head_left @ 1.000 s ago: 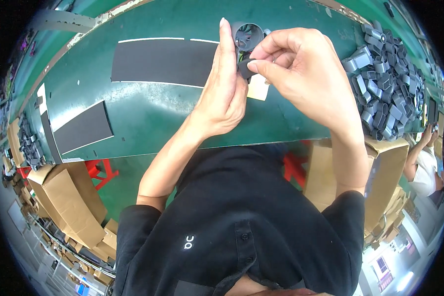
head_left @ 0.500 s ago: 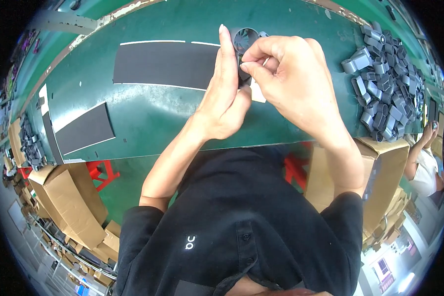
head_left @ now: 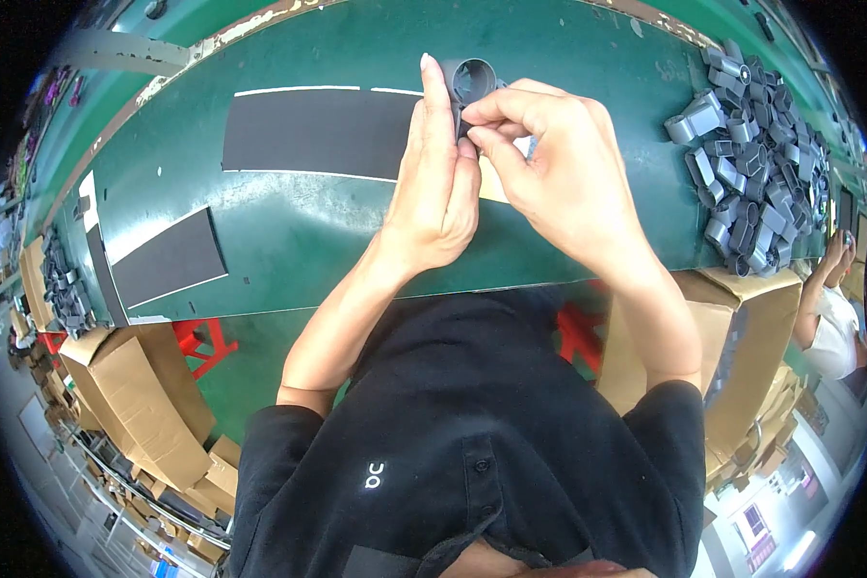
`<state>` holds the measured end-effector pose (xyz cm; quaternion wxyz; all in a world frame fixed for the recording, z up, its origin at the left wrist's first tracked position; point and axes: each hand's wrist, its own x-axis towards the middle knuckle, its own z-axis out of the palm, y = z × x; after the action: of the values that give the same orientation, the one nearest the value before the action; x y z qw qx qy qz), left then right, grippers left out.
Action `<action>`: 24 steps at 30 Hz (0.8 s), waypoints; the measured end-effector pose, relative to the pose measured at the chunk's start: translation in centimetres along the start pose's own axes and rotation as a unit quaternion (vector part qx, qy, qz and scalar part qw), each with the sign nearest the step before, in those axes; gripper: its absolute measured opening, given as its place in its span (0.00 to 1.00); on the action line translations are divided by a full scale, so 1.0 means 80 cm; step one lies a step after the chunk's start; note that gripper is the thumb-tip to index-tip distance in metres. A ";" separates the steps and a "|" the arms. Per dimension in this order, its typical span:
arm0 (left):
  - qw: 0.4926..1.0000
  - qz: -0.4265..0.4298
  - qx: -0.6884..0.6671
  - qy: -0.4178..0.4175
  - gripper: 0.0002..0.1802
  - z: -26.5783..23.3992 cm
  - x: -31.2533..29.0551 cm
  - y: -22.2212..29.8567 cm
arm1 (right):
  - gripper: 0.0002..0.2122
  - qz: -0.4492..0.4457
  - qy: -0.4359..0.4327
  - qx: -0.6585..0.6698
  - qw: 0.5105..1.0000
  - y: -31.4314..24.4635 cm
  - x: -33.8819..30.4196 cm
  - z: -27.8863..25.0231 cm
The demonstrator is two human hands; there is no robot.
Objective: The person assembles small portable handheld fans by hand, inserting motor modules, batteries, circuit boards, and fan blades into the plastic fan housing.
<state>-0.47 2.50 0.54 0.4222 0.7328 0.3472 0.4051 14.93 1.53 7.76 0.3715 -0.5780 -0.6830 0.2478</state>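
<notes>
My left hand (head_left: 429, 188) is closed along a grey plastic part, its fingers stretched along one side and the thumb pressed in. The grey plastic part (head_left: 492, 77) has a round ring at its far end, open toward me; its near portion is hidden between my hands. My right hand (head_left: 573, 173) meets it from the other side, with thumb and forefinger pinched at the part just below the ring. Whatever lies in that pinch is too small and covered to name. Behind my left fingers lies a dark grey sheet (head_left: 308, 130) with white edges. A pale sheet (head_left: 492, 183) shows between my hands.
Several loose grey plastic parts (head_left: 756, 173) form a heap at the table's right end. A smaller dark sheet (head_left: 171, 258) lies at the left, near another pile of grey parts (head_left: 65, 289). Cardboard boxes (head_left: 140, 395) stand below the table edge. Another person (head_left: 831, 323) is at far right.
Both hands have shifted slightly left with the grey part, and its ring has turned a little. My right fingertips have moved slightly left and stay pinched by the part.
</notes>
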 end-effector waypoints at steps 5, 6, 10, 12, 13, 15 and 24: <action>0.995 0.079 0.054 0.026 0.41 0.006 0.001 -0.008 | 0.02 -0.076 0.057 -0.064 0.993 0.012 0.003 0.005; 0.995 0.080 0.054 0.025 0.41 0.007 0.001 -0.009 | 0.02 -0.076 0.059 -0.064 0.993 0.015 0.002 0.007; 0.998 0.057 -0.009 0.020 0.42 0.015 0.001 -0.012 | 0.04 0.013 0.033 -0.018 0.999 0.009 -0.003 0.013; 0.997 0.070 -0.016 0.029 0.42 0.020 0.001 -0.010 | 0.04 0.054 0.036 -0.066 0.996 -0.003 -0.002 0.012; 0.997 0.065 0.011 0.044 0.43 0.022 0.001 -0.008 | 0.04 0.057 0.037 -0.066 0.995 -0.005 -0.001 0.013; 0.994 0.054 0.065 0.075 0.46 0.026 0.000 -0.004 | 0.04 0.075 0.056 -0.084 0.992 -0.006 -0.001 0.015; 0.991 -0.003 -0.133 0.030 0.42 0.026 0.004 -0.008 | 0.05 0.108 0.075 -0.047 0.990 -0.011 -0.013 0.001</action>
<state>1.40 2.30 -0.59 0.5063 0.6567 0.3053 0.4681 14.35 0.36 8.18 0.3650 -0.6818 -0.5980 0.2103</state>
